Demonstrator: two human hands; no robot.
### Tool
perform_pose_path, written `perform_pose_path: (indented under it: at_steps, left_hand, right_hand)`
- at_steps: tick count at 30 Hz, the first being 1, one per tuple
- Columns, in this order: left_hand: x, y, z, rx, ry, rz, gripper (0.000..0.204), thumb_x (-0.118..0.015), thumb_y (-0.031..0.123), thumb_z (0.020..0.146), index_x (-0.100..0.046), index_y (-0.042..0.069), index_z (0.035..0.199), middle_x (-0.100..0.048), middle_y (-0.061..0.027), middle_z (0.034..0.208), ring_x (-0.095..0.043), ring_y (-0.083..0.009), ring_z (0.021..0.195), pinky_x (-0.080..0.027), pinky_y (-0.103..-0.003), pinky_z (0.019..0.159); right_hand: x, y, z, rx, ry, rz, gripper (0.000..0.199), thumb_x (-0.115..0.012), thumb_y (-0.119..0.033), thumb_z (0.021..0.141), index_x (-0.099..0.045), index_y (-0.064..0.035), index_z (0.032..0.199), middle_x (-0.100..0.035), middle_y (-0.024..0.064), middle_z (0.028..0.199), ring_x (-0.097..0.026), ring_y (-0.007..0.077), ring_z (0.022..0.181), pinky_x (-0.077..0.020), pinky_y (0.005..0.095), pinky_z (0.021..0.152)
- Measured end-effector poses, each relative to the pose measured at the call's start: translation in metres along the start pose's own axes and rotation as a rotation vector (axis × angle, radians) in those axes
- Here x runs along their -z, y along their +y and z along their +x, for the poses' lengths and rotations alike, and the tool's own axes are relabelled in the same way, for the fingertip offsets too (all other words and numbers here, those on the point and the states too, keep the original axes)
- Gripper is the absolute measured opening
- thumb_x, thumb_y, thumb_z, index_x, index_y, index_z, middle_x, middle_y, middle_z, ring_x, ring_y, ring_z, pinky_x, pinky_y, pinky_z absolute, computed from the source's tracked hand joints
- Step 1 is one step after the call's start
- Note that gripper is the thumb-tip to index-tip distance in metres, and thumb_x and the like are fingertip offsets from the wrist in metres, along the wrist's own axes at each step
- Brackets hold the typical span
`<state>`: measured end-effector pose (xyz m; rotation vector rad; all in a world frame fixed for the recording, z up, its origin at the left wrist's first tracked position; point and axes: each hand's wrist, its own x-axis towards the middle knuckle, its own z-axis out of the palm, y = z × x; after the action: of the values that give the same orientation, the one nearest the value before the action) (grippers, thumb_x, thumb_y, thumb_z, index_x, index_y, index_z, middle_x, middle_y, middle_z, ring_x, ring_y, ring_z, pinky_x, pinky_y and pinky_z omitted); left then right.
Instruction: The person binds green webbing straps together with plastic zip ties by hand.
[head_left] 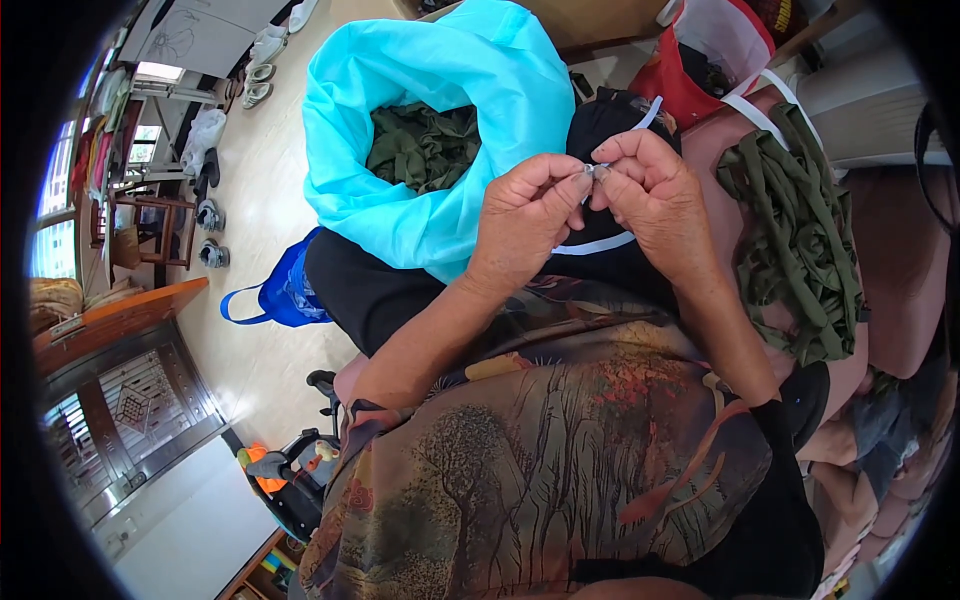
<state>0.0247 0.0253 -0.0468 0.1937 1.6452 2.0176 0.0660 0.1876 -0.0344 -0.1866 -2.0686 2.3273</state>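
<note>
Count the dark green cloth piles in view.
2: the first pile inside the light-blue bag, beyond the left hand; the second pile on the pink seat, right of the right hand. More may be hidden.

this looks like a home, most likely a living room near an entrance. pairs of shoes (pixel 212 254) stand along the pale, glossy floor (pixel 265 165), and a dark door (pixel 140 400) with decorative panels is at the left. colourful clothes (pixel 88 160) hang beside bright windows (pixel 58 248), a wooden chair (pixel 155 200) stands near them, and pink padded seating (pixel 903 240) runs along the right side.
</note>
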Motion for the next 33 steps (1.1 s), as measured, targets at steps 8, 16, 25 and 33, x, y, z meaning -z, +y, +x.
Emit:
perform_pose_path:
  at_steps: [8, 16, 25, 33]
  left_hand:
    - [0.0057, -0.0056, 0.0051, 0.018, -0.037, -0.203, 0.016, -0.061, 0.003, 0.094, -0.06, -0.001, 0.109, -0.065, -0.0083, 0.083, -0.052, -0.0069, 0.06, -0.035, -0.015, 0.047]
    - [0.0053, -0.0086, 0.0056, 0.013, -0.083, -0.371, 0.014, -0.06, 0.0, 0.093, -0.058, -0.002, 0.107, -0.064, -0.0093, 0.086, -0.053, -0.0079, 0.064, -0.035, -0.015, 0.049]
    - [-0.0025, -0.0066, 0.0039, -0.025, -0.062, -0.362, 0.011, -0.062, 0.001, 0.092, -0.057, 0.001, 0.101, -0.062, -0.0079, 0.081, -0.055, -0.0084, 0.067, -0.038, -0.016, 0.05]
    - [0.0013, -0.0106, 0.008, 0.0, -0.061, -0.436, 0.011, -0.061, 0.001, 0.092, -0.061, -0.002, 0.103, -0.065, -0.0104, 0.084, -0.057, -0.0109, 0.069, -0.042, -0.019, 0.053]
  right_hand:
    - [-0.0013, 0.0021, -0.0034, -0.02, 0.024, -0.011, 0.015, -0.059, -0.002, 0.09, -0.059, -0.0016, 0.106, -0.064, 0.0045, 0.076, -0.05, 0.0058, 0.061, -0.0364, 0.0168, 0.053]
    - [0.0001, 0.0044, -0.0034, -0.056, 0.039, -0.015, 0.01, -0.061, -0.004, 0.09, -0.062, -0.0018, 0.099, -0.065, 0.0044, 0.075, -0.048, 0.0047, 0.058, -0.0363, 0.016, 0.052]
    - [-0.0018, 0.0081, -0.0025, -0.04, 0.024, -0.017, 0.009, -0.062, -0.004, 0.09, -0.063, -0.0022, 0.099, -0.065, 0.0042, 0.074, -0.049, 0.0041, 0.058, -0.0347, 0.0152, 0.051]
    - [-0.0014, 0.0046, -0.0032, -0.041, 0.022, 0.046, 0.011, -0.062, -0.004, 0.089, -0.063, -0.0018, 0.1, -0.065, 0.0044, 0.075, -0.05, 0.0043, 0.059, -0.034, 0.0149, 0.05]
